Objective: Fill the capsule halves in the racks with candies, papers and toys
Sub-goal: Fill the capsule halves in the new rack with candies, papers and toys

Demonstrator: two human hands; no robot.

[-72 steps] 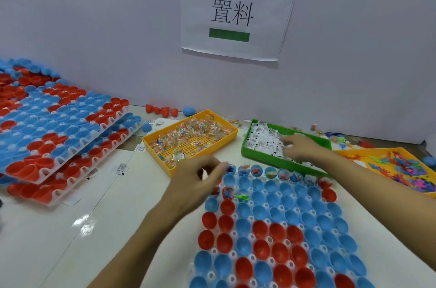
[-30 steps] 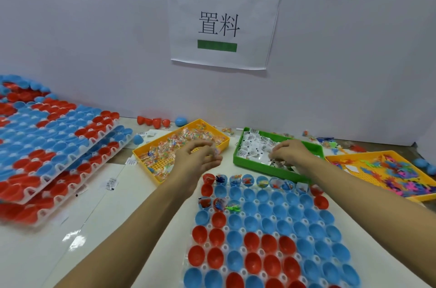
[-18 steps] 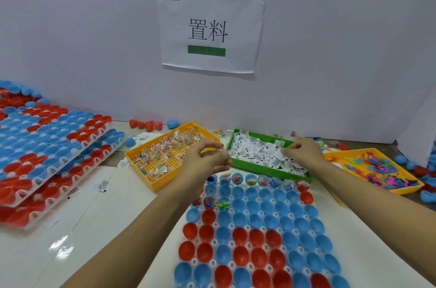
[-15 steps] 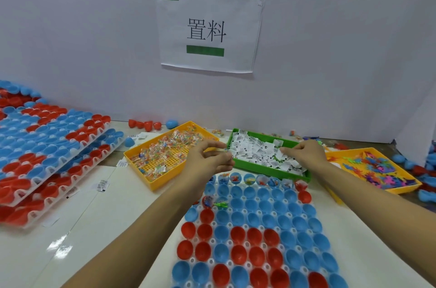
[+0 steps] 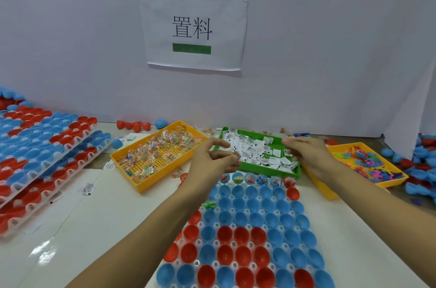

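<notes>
I see the white plastic rack of red and blue capsule halves nearest me on the white table. Behind it, left to right: yellow tray of wrapped candies, green tray of folded white papers, yellow tray of coloured plastic toys. Stacked filled racks lie far left. Loose red and blue capsule halves sit against the wall behind the candy tray. The white paper sign hangs above.

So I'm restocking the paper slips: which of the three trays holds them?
The green tray, in the middle. White slips fill it; the yellow trays beside it hold wrapped candies and toys.
</notes>
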